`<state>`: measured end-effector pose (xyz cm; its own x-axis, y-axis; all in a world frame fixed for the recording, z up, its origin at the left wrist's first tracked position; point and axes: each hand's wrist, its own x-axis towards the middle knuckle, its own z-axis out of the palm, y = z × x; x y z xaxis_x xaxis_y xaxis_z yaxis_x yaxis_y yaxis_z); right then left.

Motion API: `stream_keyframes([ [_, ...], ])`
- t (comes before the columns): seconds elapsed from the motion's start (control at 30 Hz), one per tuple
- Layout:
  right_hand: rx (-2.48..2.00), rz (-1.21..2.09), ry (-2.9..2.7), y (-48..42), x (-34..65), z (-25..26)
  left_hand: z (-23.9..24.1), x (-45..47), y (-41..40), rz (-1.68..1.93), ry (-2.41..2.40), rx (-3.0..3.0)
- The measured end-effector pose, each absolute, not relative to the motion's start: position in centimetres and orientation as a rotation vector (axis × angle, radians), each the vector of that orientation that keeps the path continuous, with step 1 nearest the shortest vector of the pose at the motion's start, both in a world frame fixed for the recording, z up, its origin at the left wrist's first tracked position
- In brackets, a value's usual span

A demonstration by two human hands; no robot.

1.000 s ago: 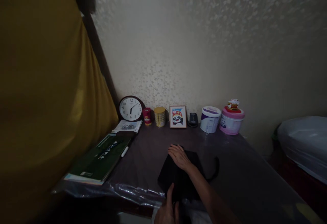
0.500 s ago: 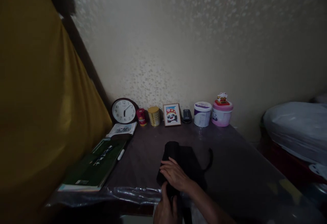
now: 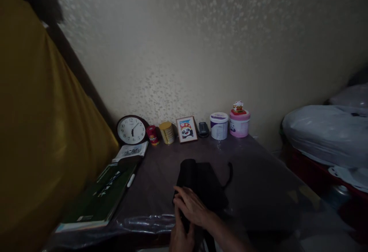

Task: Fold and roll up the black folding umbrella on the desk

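Note:
A black cloth item [image 3: 208, 185] lies at the table's front, its left side rolled or folded into a thick tube, with a thin curved strap [image 3: 230, 175] sticking out to the right. Its exact kind does not show. My right hand [image 3: 191, 208] reaches across the tube from the right, its fingers closed over the near part. Below it, at the table edge, my left hand [image 3: 181, 234] grips the tube's near end between thumb and fingers. Both hands touch, and they hide part of the cloth between them.
Along the wall stand a clock [image 3: 132, 130], a red can [image 3: 152, 135], a yellow-lidded container [image 3: 167, 133], a framed panda picture [image 3: 186, 129], a small black device [image 3: 203, 129] and two tubs [image 3: 219, 126]. A green book [image 3: 99, 196] and white marker [image 3: 131, 180] lie left, beside a yellow curtain [image 3: 57, 129].
My right hand has slid nearer along the black tube, and its fingers are closer together. The whole view has shifted slightly as my head turned.

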<state>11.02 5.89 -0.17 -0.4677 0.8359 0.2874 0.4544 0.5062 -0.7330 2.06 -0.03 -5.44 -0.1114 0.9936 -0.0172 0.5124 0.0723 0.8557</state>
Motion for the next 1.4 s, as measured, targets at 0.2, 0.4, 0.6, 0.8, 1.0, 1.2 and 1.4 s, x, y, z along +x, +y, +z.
stream_keyframes([
  [0.2, -0.989, 0.799, -1.990, 6.0, 9.9, 0.0, -5.6, 1.4, -0.1, 0.791, 1.775, 1.483],
  [0.4, -0.939, 0.717, -1.864, 7.0, 11.1, 0.8, -5.4, 1.4, 0.1, 0.817, 1.706, 1.572],
  [0.6, -1.463, 0.194, -1.468, 9.5, 19.4, -2.2, -4.0, 1.7, -0.1, 0.621, 1.835, 1.561],
  [0.8, -1.721, 0.294, -1.514, 10.0, 22.2, -4.4, -3.1, 1.8, -0.3, 0.609, 1.836, 1.568],
  [1.0, -1.681, 0.632, -1.440, 11.2, 21.0, -2.8, -3.0, 1.9, -0.3, 0.591, 1.890, 1.559],
  [1.2, -1.478, 0.973, -1.225, 12.4, 20.3, -1.3, -3.5, 1.9, -0.2, 0.665, 1.818, 1.541],
  [1.4, -1.363, 1.256, -1.099, 12.7, 16.5, 1.1, -3.6, 1.8, -0.2, 0.696, 1.789, 1.535],
])
